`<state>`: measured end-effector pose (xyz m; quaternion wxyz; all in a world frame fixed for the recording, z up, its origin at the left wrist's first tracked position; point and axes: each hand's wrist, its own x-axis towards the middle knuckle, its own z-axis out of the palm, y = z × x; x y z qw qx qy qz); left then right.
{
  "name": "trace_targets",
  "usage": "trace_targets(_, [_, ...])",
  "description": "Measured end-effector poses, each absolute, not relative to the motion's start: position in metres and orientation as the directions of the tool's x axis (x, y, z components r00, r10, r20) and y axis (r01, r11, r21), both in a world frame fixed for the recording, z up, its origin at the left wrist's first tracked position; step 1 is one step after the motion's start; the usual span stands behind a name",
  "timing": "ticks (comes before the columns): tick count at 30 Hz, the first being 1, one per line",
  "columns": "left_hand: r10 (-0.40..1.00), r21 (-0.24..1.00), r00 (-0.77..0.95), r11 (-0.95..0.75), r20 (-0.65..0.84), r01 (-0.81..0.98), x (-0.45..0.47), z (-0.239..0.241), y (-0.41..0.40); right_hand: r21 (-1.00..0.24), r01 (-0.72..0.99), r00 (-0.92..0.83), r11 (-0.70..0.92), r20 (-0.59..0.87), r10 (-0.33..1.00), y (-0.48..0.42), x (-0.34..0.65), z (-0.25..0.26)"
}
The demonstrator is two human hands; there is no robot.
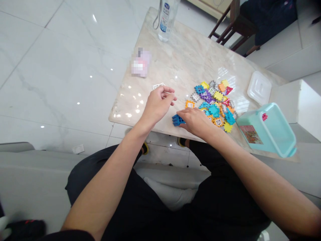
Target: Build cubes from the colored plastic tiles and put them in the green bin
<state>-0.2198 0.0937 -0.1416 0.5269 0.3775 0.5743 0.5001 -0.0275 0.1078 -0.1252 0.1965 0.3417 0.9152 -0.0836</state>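
Near the table's front edge, my right hand has its thumb and fingers around a blue building block, which its fingers partly cover. My left hand hovers to the left, fingers loosely curved and apart, with nothing visible in them. Just beyond it lie white window-shaped pieces, partly hidden by the hand. To the right of my right hand spreads a pile of toothed plastic building blocks in yellow, purple, orange, teal, red and grey, some with white window inserts. An orange block lies at the pile's near-left side.
A mint-green tub lies on its side at the right, with a red piece on it. Behind it is a clear plastic lid. A water bottle and a blurred pink packet are on the marble-patterned table.
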Motion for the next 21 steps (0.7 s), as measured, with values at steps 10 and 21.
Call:
trace_targets(10, [0.951, 0.989, -0.280, 0.104, -0.130, -0.106, -0.221, -0.131, 0.090, -0.021, 0.692, -0.660, 0.722, -0.424, 0.620, 0.107, -0.027, -0.126])
trace_targets(21, [0.927, 0.989, -0.347, 0.124, -0.142, -0.076, -0.225, -0.126, 0.092, -0.026, 0.699, -0.647, 0.715, -0.450, 0.616, 0.109, -0.027, -0.121])
